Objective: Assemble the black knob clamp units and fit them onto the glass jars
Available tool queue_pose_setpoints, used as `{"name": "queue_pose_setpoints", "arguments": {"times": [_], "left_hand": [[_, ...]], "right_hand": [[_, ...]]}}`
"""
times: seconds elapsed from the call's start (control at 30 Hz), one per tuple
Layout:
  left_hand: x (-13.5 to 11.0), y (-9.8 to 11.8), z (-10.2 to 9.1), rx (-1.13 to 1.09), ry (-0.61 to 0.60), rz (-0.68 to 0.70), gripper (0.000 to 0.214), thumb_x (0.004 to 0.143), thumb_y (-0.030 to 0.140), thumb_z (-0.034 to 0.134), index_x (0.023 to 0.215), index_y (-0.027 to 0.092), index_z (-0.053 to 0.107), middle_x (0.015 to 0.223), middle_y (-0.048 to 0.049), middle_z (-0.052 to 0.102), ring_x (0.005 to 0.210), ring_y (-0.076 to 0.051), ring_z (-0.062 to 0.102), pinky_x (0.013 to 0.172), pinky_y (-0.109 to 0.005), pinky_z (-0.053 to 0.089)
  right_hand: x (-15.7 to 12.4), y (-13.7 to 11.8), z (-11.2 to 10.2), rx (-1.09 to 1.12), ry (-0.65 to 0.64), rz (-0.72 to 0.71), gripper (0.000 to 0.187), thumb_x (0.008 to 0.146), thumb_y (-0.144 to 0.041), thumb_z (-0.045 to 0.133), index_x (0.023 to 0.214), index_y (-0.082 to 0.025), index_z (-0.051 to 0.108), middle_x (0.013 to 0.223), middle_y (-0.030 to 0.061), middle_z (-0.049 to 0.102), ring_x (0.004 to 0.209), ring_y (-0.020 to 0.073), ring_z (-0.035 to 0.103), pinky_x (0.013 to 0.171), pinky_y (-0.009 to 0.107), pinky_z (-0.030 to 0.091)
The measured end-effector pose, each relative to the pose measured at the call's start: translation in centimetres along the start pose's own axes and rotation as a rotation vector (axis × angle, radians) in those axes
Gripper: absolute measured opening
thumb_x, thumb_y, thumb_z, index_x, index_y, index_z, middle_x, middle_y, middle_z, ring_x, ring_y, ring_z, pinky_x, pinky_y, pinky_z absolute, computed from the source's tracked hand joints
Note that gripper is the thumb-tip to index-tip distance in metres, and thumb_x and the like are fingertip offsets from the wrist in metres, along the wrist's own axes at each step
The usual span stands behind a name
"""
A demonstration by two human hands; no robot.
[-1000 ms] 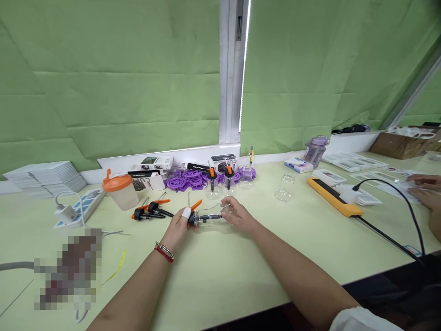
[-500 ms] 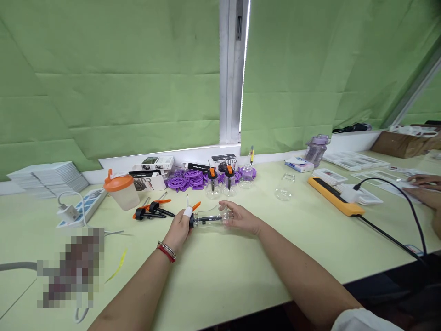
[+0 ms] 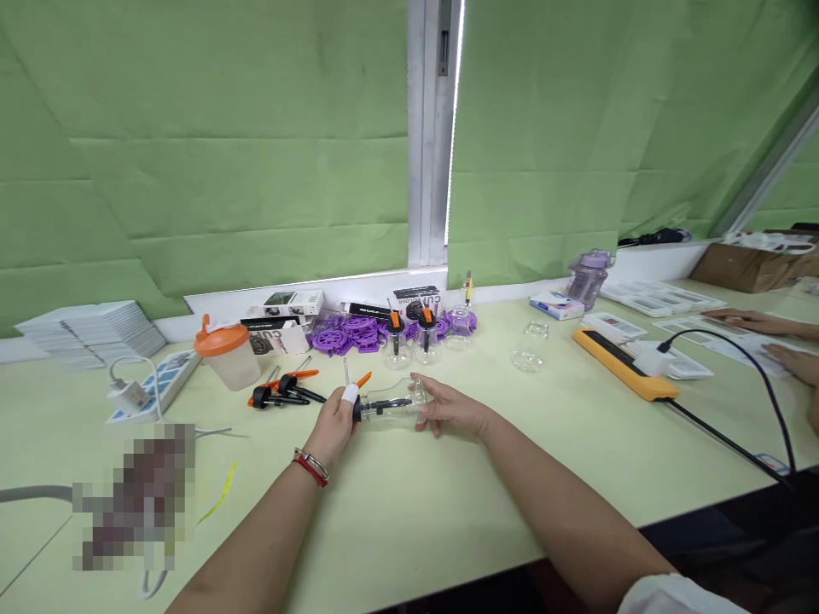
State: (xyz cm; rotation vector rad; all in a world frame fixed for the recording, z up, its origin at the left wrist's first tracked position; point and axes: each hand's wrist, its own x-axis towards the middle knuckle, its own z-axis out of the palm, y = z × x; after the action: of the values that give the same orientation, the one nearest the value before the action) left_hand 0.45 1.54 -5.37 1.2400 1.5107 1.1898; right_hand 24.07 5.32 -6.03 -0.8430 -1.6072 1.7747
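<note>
Near the middle of the frame, a glass bottle [image 3: 402, 394] lies on its side between both hands, its base toward the right; the left hand [image 3: 333, 418] is clasped around its black cap [image 3: 357, 410], and the right hand [image 3: 453, 409] has its fingers curled against the base. An orange lever [image 3: 364, 379] sticks up beside the left thumb. Close by, left of centre, black-and-orange pump tops [image 3: 289, 385] lie in a cluster on the surface [image 3: 415, 520]. Directly beyond the hands, two capped bottles [image 3: 395, 351] stand upright side by side, blocking part of the purple plastic parts [image 3: 351, 334] and printed boxes [image 3: 281, 334] behind them. An uncapped glass bottle [image 3: 528, 351] stands right of centre. An orange-lidded cup [image 3: 228, 362] and a white power strip [image 3: 171, 377] occupy the left; a yellow power strip [image 3: 620, 368] slants across the right, its black cable running toward the lower right. Another person's hands [image 3: 746, 322] rest near white sheets at the right edge.
</note>
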Motion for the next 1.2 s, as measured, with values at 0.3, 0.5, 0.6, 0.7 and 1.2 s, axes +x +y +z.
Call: {"name": "queue_pose_setpoints", "arguments": {"times": [0.3, 0.5, 0.6, 0.7, 1.2], "left_hand": [[0.15, -0.29, -0.1, -0.02, -0.002, 0.01, 0.047, 0.079, 0.065, 0.042, 0.082, 0.019, 0.053, 0.062, 0.0058, 0.037, 0.051, -0.01, 0.038, 0.046, -0.021, 0.032], [0.12, -0.29, -0.08, -0.014, 0.019, -0.005, 0.049, 0.079, 0.065, 0.042, 0.087, 0.018, 0.055, 0.064, 0.0047, 0.04, 0.054, -0.01, 0.042, 0.048, -0.022, 0.033], [0.03, -0.17, -0.05, -0.019, 0.031, -0.022, 0.048, 0.078, 0.064, 0.043, 0.087, 0.018, 0.055, 0.064, 0.005, 0.04, 0.054, -0.011, 0.042, 0.047, -0.021, 0.033], [-0.05, -0.03, 0.01, -0.022, 0.041, -0.04, 0.046, 0.078, 0.063, 0.043, 0.084, 0.019, 0.055, 0.064, 0.0051, 0.04, 0.054, -0.01, 0.042, 0.048, -0.021, 0.035], [0.56, -0.53, -0.13, -0.065, 0.119, -0.051, 0.057, 0.077, 0.068, 0.039, 0.087, 0.015, 0.057, 0.061, 0.0036, 0.044, 0.05, -0.01, 0.042, 0.043, -0.021, 0.033]], "right_hand": [[0.6, 0.12, 0.18, -0.102, 0.055, 0.011, 0.054, 0.083, -0.065, 0.045, 0.115, -0.022, 0.042, 0.075, 0.0009, 0.062, 0.046, 0.0095, 0.057, 0.04, 0.019, 0.042], [0.57, 0.34, -0.29, -0.045, 0.015, -0.075, 0.051, 0.082, -0.06, 0.052, 0.11, -0.019, 0.05, 0.082, 0.0044, 0.06, 0.066, 0.0144, 0.063, 0.048, 0.022, 0.048], [0.26, 0.1, -0.49, -0.026, 0.004, -0.095, 0.058, 0.076, -0.051, 0.067, 0.122, -0.024, 0.044, 0.102, 0.0058, 0.057, 0.068, 0.0135, 0.065, 0.052, 0.024, 0.05], [0.12, -0.18, -0.43, -0.037, 0.038, -0.085, 0.063, 0.075, -0.05, 0.068, 0.126, -0.029, 0.037, 0.101, 0.0032, 0.056, 0.061, 0.0119, 0.064, 0.05, 0.024, 0.05], [0.46, 0.43, -0.48, -0.127, -0.017, -0.13, 0.081, 0.072, -0.042, 0.073, 0.138, -0.036, 0.027, 0.124, 0.0081, 0.041, 0.076, 0.0107, 0.062, 0.066, 0.03, 0.053]]}}
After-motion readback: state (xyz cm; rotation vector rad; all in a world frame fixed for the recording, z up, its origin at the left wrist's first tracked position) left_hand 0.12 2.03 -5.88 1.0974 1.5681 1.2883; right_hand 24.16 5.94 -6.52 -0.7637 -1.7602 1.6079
